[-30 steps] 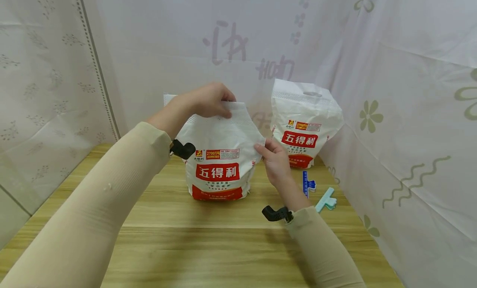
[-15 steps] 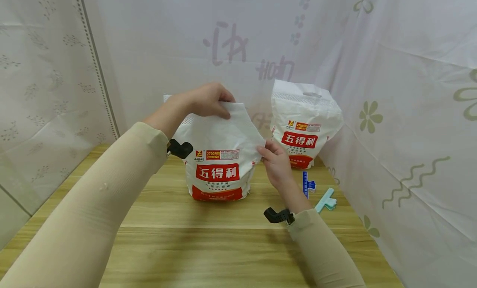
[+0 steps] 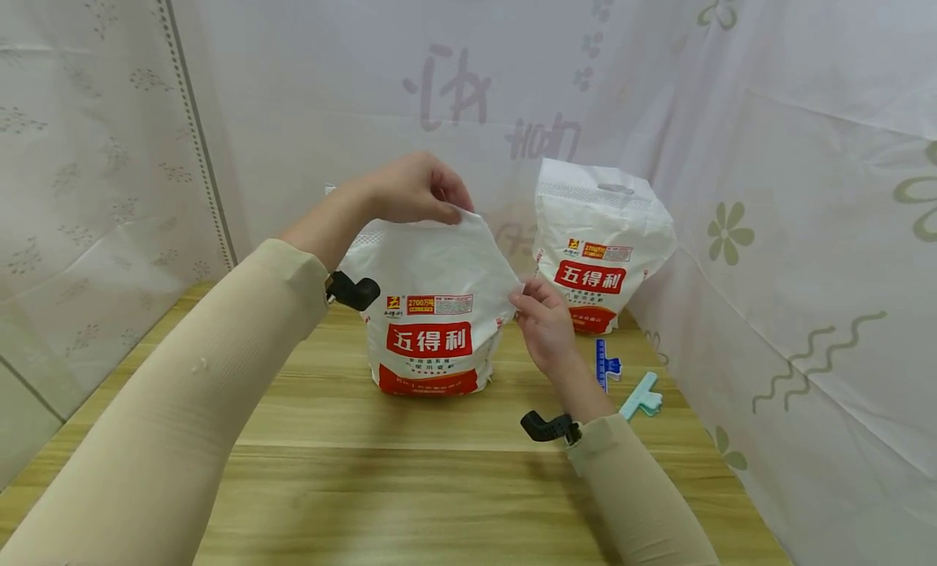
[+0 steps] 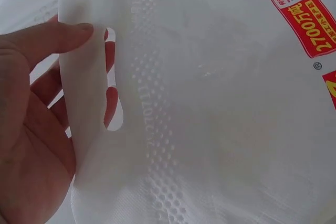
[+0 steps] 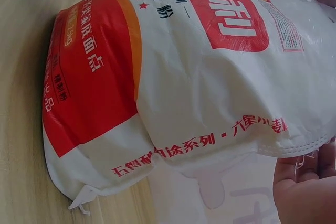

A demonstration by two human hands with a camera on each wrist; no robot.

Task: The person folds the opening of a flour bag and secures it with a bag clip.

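Observation:
A white flour bag point(image 3: 428, 265) with red printing stands upright on the table. My left hand point(image 3: 417, 192) reaches over its top and pinches the top edge, thumb on the near face and fingers behind. In the left wrist view the thumb of that hand point(image 4: 31, 103) lies beside the handle slot point(image 4: 111, 82), and fingers show through the slot. My right hand point(image 3: 545, 326) pinches the bag's right side edge, below the top corner. In the right wrist view, the curled fingers of this hand point(image 5: 307, 192) are at the stitched seam point(image 5: 294, 149), partly cut off by the frame.
Another flour bag point(image 3: 596, 224) of the same print stands behind to the right, near the curtain point(image 3: 805, 224). In front of it lie a blue bag clip point(image 3: 603, 363) and a mint green bag clip point(image 3: 641, 397). The wooden table point(image 3: 410, 485) extends toward me.
My left hand shifts slightly right along the top edge, and its fingers extend further toward the corner. The bag's top right corner bends down a little. My right hand keeps its hold.

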